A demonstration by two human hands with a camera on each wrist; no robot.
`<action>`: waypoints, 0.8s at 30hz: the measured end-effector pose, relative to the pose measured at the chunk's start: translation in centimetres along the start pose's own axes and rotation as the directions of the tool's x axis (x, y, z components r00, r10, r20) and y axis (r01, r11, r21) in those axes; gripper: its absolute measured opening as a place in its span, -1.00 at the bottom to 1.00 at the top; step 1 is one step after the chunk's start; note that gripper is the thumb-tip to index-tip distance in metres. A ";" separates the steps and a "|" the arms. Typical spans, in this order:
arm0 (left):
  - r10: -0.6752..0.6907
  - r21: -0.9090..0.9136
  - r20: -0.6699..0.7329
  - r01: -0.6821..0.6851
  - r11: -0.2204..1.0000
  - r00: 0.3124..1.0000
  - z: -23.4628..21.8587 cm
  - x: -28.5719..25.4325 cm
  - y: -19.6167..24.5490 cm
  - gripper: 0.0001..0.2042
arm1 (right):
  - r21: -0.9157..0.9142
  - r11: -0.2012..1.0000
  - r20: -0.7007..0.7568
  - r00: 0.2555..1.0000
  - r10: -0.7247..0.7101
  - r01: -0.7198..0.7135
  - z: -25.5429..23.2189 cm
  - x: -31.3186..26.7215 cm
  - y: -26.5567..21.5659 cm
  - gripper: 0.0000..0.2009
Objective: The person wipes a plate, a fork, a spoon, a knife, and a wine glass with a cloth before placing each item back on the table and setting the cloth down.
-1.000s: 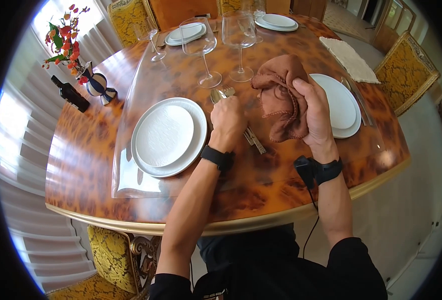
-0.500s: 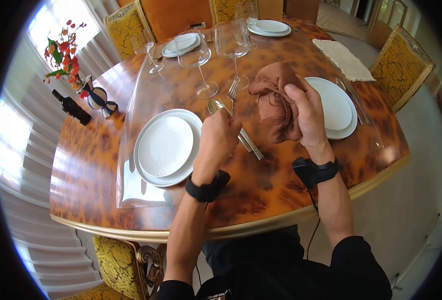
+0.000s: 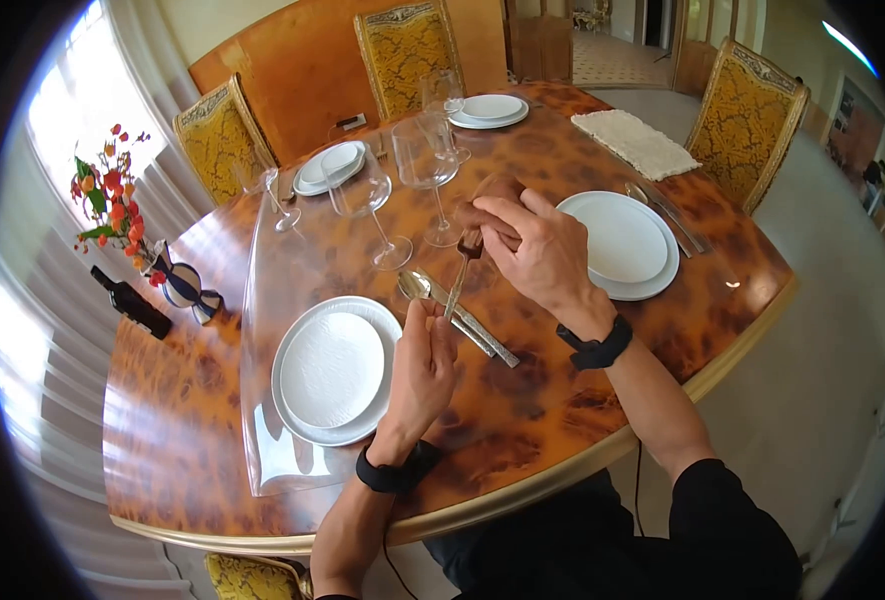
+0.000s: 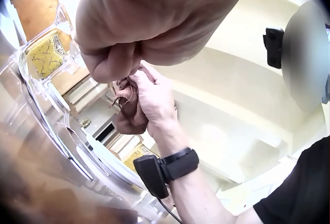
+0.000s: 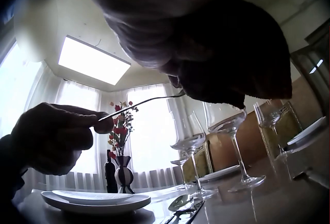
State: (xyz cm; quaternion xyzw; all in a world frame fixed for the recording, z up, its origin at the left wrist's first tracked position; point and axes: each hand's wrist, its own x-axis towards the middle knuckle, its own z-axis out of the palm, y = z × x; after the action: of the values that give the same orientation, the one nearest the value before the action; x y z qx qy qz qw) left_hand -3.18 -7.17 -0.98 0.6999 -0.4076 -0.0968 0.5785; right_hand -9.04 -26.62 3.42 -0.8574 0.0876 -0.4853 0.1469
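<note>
The left hand (image 3: 424, 365) pinches the handle of a slim silver metal fork (image 3: 458, 280) between thumb and fingers, near the right rim of the near-left plates. The fork is held above the glossy brown, marbled surface (image 3: 532, 410), its tines pointing away to the far right, where they meet a soft reddish-brown cloth (image 3: 502, 187). The right hand (image 3: 542, 250) grips this bunched cloth, its fingers curled round it at the tine end; how much of the tines it covers cannot be told.

Just below the fork, a shiny silver spoon (image 3: 414, 284) and a long silver knife (image 3: 487, 337) lie side by side. To their left sits a small round white textured plate (image 3: 334, 369) on a larger round white plate (image 3: 307, 432); another round white plate (image 3: 614, 237) stands right of the right hand, on a wider one. Beyond the spoon, two clear stemmed wine glasses (image 3: 362, 190) stand upright. At the far left are a dark glass bottle (image 3: 134, 303) and a striped dark-and-white vase (image 3: 187, 285) of red-orange flowers (image 3: 117, 210).
</note>
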 end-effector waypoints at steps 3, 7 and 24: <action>0.010 0.045 -0.056 -0.007 0.999 0.998 -0.9 -0.5 0.2 -0.91 | 0.018 0.994 0.161 0.981 -0.108 0.106 0.1 -1.0 -3.1 -0.71; 0.048 0.077 -0.114 -0.040 0.996 0.992 -1.2 -0.8 -0.4 -0.92 | -0.077 0.994 0.146 0.987 -0.067 0.079 0.8 -0.4 -2.9 -0.72; -0.132 -0.483 -0.109 0.064 0.873 0.985 -1.7 -0.5 -0.4 -0.82 | 0.760 0.014 0.613 0.724 0.315 -0.650 1.1 0.0 -3.3 -0.59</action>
State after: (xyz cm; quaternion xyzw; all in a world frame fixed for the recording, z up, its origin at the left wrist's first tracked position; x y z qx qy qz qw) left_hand -2.28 -5.52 -0.96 0.5605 -0.2938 -0.1746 0.7544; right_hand -8.06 -23.30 4.01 -0.5456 0.0405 -0.2247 0.8063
